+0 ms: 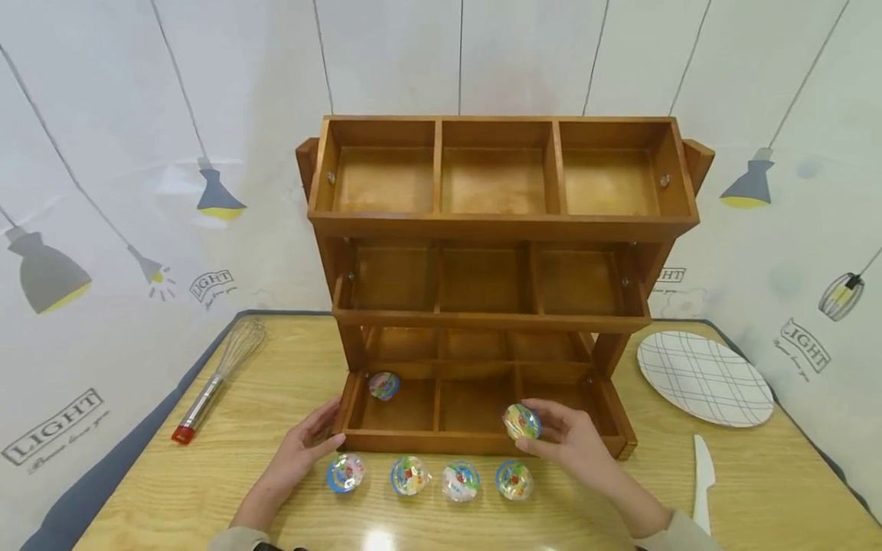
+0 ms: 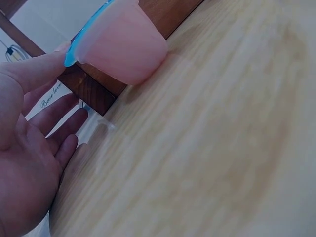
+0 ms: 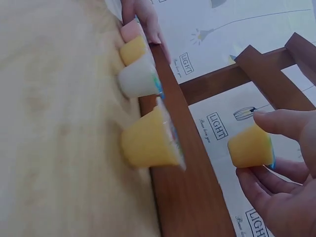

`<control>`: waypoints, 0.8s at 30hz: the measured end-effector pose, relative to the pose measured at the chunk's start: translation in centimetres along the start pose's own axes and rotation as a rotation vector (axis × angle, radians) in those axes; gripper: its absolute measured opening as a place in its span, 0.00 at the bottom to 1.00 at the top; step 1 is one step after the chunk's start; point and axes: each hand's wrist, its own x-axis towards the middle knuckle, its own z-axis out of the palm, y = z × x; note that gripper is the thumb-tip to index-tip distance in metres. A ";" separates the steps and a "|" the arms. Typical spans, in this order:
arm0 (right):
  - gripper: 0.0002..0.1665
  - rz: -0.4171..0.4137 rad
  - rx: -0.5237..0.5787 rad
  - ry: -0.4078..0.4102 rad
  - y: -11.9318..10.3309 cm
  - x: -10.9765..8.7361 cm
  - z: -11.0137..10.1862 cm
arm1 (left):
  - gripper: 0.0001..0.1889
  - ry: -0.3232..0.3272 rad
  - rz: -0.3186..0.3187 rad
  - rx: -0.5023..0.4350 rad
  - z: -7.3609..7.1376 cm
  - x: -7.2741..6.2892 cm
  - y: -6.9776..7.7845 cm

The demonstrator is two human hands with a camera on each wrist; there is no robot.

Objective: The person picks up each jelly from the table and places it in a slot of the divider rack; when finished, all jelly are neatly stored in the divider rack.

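Note:
My right hand (image 1: 575, 444) pinches a yellow jelly cup (image 3: 249, 147) between thumb and fingers, above the front edge of the wooden rack's bottom tray. Loosely spread, the fingers of my left hand (image 1: 298, 453) rest at the left front corner of the three-tier wooden rack (image 1: 503, 229). A pink jelly cup (image 2: 126, 44) stands beside that hand. In line with it along the rack's front are a yellow cup (image 1: 410, 476), a white cup (image 3: 137, 78) and another yellow cup (image 3: 150, 138). One more jelly cup (image 1: 383, 386) lies in the bottom tray's left compartment.
A whisk (image 1: 217, 383) with a red-tipped handle lies on the table to the left. At right are a white checked plate (image 1: 706, 379) and a white plastic knife (image 1: 703, 482). A lamp-patterned backdrop (image 1: 138, 115) stands behind the rack.

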 end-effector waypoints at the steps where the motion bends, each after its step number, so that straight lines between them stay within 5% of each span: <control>1: 0.32 0.003 -0.010 -0.002 -0.1 0.7 0.3 | 0.33 0.000 0.000 -0.002 0.0 0.0 0.1; 14: 0.31 0.108 -0.071 -0.010 -2.5 7.3 4.9 | 0.33 -0.034 -0.033 -0.007 -0.2 0.1 -0.2; 24: 0.33 0.069 -0.177 -0.175 -1.9 10.9 9.6 | 0.33 -0.011 -0.013 -0.021 0.0 0.1 -0.1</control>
